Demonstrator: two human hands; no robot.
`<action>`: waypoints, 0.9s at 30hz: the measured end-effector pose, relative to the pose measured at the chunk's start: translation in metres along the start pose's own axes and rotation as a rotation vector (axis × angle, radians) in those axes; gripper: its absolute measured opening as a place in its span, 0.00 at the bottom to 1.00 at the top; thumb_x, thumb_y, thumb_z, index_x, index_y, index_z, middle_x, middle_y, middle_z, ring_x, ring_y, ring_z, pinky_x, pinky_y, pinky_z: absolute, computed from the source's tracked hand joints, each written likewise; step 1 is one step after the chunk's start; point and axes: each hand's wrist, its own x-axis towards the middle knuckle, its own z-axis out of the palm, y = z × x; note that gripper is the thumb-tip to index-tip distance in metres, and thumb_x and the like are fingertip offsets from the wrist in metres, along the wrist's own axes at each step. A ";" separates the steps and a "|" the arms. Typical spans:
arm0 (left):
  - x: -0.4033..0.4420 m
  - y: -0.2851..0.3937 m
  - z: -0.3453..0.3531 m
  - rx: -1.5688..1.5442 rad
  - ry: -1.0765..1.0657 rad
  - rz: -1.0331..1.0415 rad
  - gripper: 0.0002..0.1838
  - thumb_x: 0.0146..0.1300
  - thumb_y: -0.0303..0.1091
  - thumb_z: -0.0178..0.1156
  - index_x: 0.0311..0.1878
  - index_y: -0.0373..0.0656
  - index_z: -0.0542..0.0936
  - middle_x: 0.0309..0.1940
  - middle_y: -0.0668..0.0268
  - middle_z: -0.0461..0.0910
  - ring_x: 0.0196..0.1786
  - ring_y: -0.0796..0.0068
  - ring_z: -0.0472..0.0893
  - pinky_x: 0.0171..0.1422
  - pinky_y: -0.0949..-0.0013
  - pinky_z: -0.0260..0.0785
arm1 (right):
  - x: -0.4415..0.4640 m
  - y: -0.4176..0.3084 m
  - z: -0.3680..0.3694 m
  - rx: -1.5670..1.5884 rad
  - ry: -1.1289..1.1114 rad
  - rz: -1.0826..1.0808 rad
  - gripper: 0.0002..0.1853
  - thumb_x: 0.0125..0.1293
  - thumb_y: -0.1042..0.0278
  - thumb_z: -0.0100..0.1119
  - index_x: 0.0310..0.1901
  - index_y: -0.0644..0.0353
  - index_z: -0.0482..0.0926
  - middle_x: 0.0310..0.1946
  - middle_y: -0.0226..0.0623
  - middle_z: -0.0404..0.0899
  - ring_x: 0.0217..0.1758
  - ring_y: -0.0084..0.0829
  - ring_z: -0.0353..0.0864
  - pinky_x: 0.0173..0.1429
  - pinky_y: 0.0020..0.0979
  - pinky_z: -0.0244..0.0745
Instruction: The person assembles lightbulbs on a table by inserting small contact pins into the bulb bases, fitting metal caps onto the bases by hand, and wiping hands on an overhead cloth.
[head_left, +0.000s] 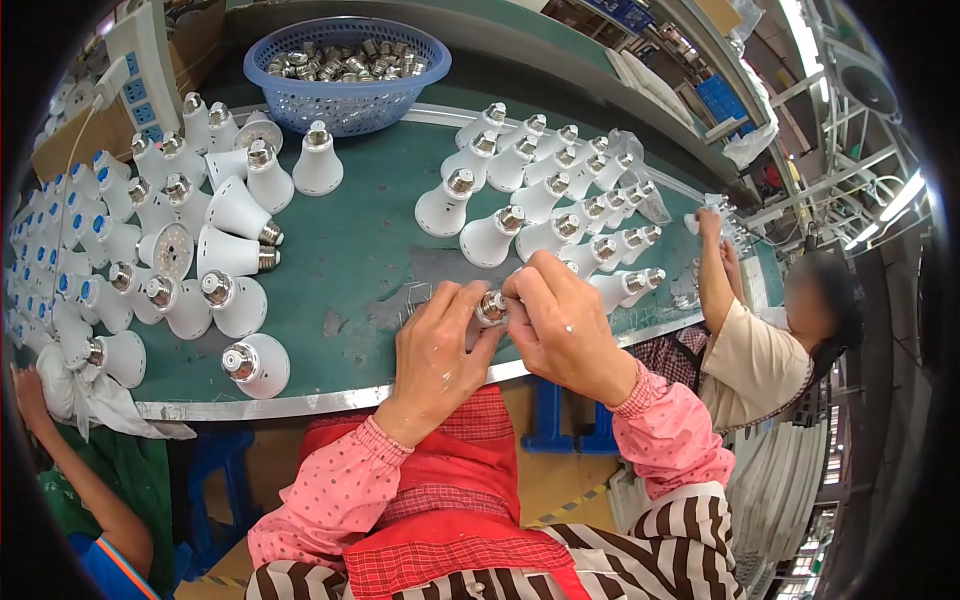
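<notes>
A white LED light bulb with a silver screw cap stands cap up between my two hands, near the front edge of the green table. My left hand is closed round its body, which is mostly hidden by the fingers. Beside the cap, my right hand has its fingers pinched together against the cap's right side; whatever they hold is hidden. Just beyond my hands stands a group of white bulbs with metal caps. A single bulb stands upright to the left, close to the table edge.
A blue plastic basket full of loose metal screw caps sits at the back. Many bulbs crowd the left side, some lying down, others with blue tips. A co-worker works at the right; another person's arm shows at the left.
</notes>
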 end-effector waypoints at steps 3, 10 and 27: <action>0.000 0.000 -0.001 -0.010 -0.009 -0.008 0.24 0.59 0.29 0.73 0.59 0.40 0.81 0.44 0.57 0.80 0.43 0.47 0.84 0.46 0.51 0.76 | 0.008 -0.005 -0.010 -0.138 -0.105 -0.084 0.12 0.52 0.79 0.66 0.37 0.62 0.73 0.36 0.43 0.70 0.40 0.45 0.79 0.40 0.42 0.77; -0.001 -0.004 -0.001 -0.018 0.012 0.011 0.23 0.58 0.30 0.74 0.57 0.41 0.81 0.43 0.58 0.79 0.41 0.47 0.83 0.45 0.51 0.76 | 0.014 -0.003 -0.015 -0.027 -0.141 -0.053 0.11 0.56 0.81 0.66 0.38 0.64 0.74 0.35 0.42 0.72 0.37 0.44 0.79 0.38 0.42 0.76; -0.001 -0.010 -0.001 0.006 0.027 0.056 0.24 0.57 0.31 0.75 0.57 0.42 0.81 0.44 0.59 0.79 0.40 0.49 0.81 0.47 0.52 0.73 | 0.020 0.001 -0.017 -0.048 -0.239 -0.123 0.11 0.57 0.80 0.63 0.41 0.64 0.74 0.37 0.44 0.71 0.38 0.48 0.79 0.38 0.46 0.76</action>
